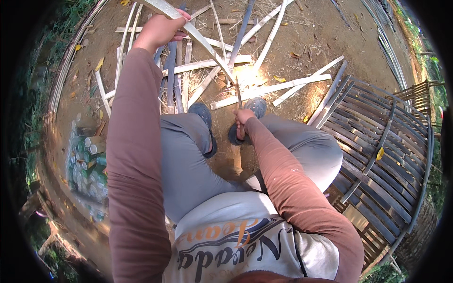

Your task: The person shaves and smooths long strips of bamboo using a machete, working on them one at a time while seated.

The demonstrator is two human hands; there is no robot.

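Observation:
My left hand (163, 30), raised at the upper left, is closed around a long pale bamboo strip (206, 46). The strip slants down from beyond the top edge towards the space before my feet. My right hand (243, 117) is closed low between my knees, beside my right shoe (255, 106). Out of that fist points a knife (239, 92), its narrow blade seen nearly edge-on and its handle hidden by my fingers. The blade's tip end is by the lower end of the strip; whether they touch I cannot tell.
Several split bamboo pieces (271, 90) lie scattered on the dirt ground ahead. To my right stands a slatted bamboo bench (377, 155). Bottles and cut bamboo tubes (92, 160) are heaped at the left. Long thin poles (388, 47) lie at the far right.

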